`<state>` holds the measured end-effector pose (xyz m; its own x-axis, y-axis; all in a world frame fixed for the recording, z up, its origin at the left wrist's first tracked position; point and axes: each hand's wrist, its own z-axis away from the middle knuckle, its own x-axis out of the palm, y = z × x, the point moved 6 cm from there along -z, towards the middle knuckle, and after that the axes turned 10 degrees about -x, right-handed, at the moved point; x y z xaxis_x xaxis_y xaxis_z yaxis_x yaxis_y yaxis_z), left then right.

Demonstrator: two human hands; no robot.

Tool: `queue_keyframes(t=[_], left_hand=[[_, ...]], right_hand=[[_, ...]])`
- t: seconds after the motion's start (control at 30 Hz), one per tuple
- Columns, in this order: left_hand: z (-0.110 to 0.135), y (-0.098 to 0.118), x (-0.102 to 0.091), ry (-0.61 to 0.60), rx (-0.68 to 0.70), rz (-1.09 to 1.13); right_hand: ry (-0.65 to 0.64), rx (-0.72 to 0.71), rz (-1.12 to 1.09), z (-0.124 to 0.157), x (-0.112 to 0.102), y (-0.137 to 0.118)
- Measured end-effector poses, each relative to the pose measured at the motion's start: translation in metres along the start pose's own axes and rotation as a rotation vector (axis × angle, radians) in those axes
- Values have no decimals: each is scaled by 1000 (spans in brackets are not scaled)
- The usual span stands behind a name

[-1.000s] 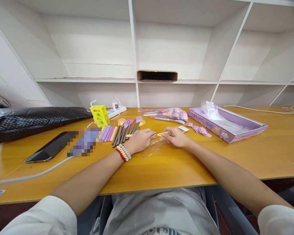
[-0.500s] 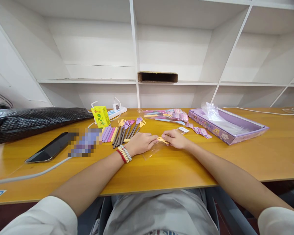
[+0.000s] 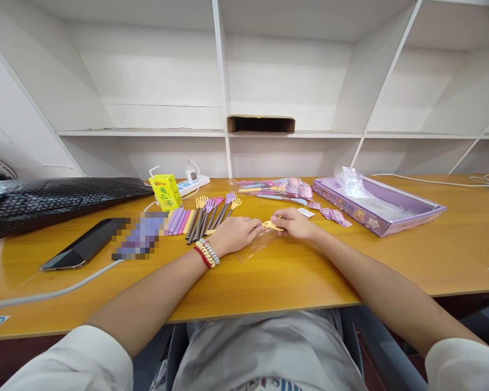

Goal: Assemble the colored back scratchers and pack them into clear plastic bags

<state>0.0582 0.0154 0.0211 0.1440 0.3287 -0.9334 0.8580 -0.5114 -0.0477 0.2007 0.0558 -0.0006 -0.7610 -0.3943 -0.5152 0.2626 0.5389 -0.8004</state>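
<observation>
My left hand (image 3: 233,233) and my right hand (image 3: 294,223) meet over the wooden desk (image 3: 269,277), both pinched on a small yellow hand-shaped scratcher (image 3: 270,225). Its yellow claw head shows between my fingertips. A clear plastic sleeve (image 3: 256,247) lies under and just in front of my hands. Beads and a red band circle my left wrist. Left of my hands lies a row of several similar scratchers (image 3: 206,214) with purple and yellow heads.
A yellow drink carton (image 3: 165,192) and a power strip (image 3: 192,184) stand behind the row. A phone (image 3: 81,251) and a black bubble mailer (image 3: 44,203) lie at left. Packed items (image 3: 281,189) and a purple box lid (image 3: 377,206) with plastic bags sit at right.
The hands have stayed together on the yellow scratcher; the right hand has shifted slightly and the claw head has turned between the fingers. Little else moved.
</observation>
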Motion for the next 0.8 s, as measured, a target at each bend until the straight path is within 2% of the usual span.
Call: queue_keyframes(t=[0.13,0.5,0.8], left_hand=[[-5,5,-1,-17,-26,36],[-9,10,2,-62,-113,55],[-10,6,-7,-60,-143,30]], right_hand=[[64,66,-175,-3,-13,7],[238,83,-105,-7,-43,17],[725,31,-100,9,-110,30]])
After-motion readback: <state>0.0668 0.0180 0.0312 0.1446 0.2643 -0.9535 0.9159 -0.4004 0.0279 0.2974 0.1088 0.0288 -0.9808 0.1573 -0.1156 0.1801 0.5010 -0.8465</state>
